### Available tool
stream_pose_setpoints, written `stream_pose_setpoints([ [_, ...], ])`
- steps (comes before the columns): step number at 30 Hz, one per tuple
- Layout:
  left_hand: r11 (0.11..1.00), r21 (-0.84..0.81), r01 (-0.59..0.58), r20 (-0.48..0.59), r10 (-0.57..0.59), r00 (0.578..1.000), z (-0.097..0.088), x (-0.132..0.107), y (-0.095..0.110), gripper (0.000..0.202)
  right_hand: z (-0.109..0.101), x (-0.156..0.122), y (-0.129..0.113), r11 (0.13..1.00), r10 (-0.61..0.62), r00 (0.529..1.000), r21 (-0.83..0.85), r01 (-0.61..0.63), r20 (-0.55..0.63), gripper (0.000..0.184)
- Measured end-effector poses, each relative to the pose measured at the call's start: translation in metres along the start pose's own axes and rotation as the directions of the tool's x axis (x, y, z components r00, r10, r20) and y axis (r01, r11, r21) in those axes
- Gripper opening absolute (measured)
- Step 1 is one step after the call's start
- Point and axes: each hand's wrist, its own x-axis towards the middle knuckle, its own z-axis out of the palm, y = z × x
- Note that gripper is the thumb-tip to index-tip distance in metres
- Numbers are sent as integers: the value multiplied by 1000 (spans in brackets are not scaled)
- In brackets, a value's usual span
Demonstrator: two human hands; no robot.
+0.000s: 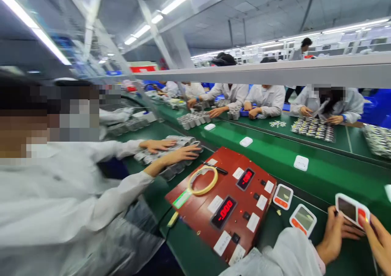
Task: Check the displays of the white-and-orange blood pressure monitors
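Note:
My left hand (334,236) and my right hand (378,238) together hold a small white device (352,209) with a dark screen and an orange button, at the bottom right above the green bench. Left fingers wrap its left end; right fingers grip its right end. Two more of the same white devices (282,196) (302,219) lie flat on the bench just left of my hands. A red test box (222,202) with two red digit displays sits further left, with a roll of yellow tape (202,180) lying on it.
A person in white at the left rests both hands on trays of small parts (171,154). White pads (301,163) ride the green conveyor (320,174). Other workers in white sit across the belt with trays of parts (313,128). A grey rail (275,70) runs overhead.

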Motion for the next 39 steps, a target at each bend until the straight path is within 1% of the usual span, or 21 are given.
stream_pose_setpoints([
  [1, 999, 46, -26, -20, 27, 999, 3, -4, 8, 81, -1, 1, -7, 991, 67, 998, 121, -64, -17, 51],
  [2, 995, 90, -40, -38, 44, 998, 6, -8, 15, 79, -1, 0, -17, 945, 114, 993, 308, -106, -9, 52],
  [3, 992, 122, -40, -52, 47, 998, 8, -11, 21, 76, -2, -1, -28, 868, 137, 991, 482, -116, -8, 52],
  [4, 988, 150, -28, -58, 37, 998, 9, -13, 26, 73, -2, -3, -39, 792, 142, 990, 600, -111, -4, 50],
  [5, 984, 179, -19, -59, 30, 998, 9, -14, 31, 69, -3, -6, -50, 726, 140, 990, 680, -101, -2, 48],
  [6, 979, 204, -9, -55, 21, 998, 9, -15, 34, 65, -4, -9, -60, 673, 140, 990, 735, -86, -12, 46],
  [8, 975, 223, 10, -41, 0, 999, 8, -14, 36, 58, -9, -15, -77, 602, 144, 989, 795, -76, -15, 43],
  [11, 974, 226, 32, -63, -18, 998, 4, -10, 34, 57, -19, -27, -91, 549, 150, 989, 832, -82, -2, 39],
  [15, 965, 256, 51, -143, -14, 990, 0, -5, 29, 55, -29, -39, -102, 575, 140, 990, 816, -67, -18, 42],
  [18, 955, 290, 58, -165, -9, 986, -3, -4, 25, 53, -31, -46, -108, 584, 140, 990, 806, -96, 16, 44],
  [20, 950, 307, 54, -165, -3, 986, -4, -4, 25, 55, -32, -49, -111, 581, 136, 990, 805, -119, 49, 45],
  [22, 949, 313, 40, -140, 4, 990, -4, -6, 26, 55, -33, -51, -113, 579, 133, 988, 804, -137, 73, 44],
  [26, 946, 324, 7, -94, 25, 995, 2, -11, 32, 49, -34, -52, -114, 594, 133, 988, 791, -147, 84, 44],
  [32, 924, 382, 25, -158, 39, 987, 8, -14, 39, 44, -34, -53, -114, 618, 148, 985, 770, -158, 84, 46],
  [39, 925, 379, 32, -172, 36, 984, 7, -14, 38, 41, -33, -52, -111, 630, 133, 986, 759, -165, 104, 42],
])
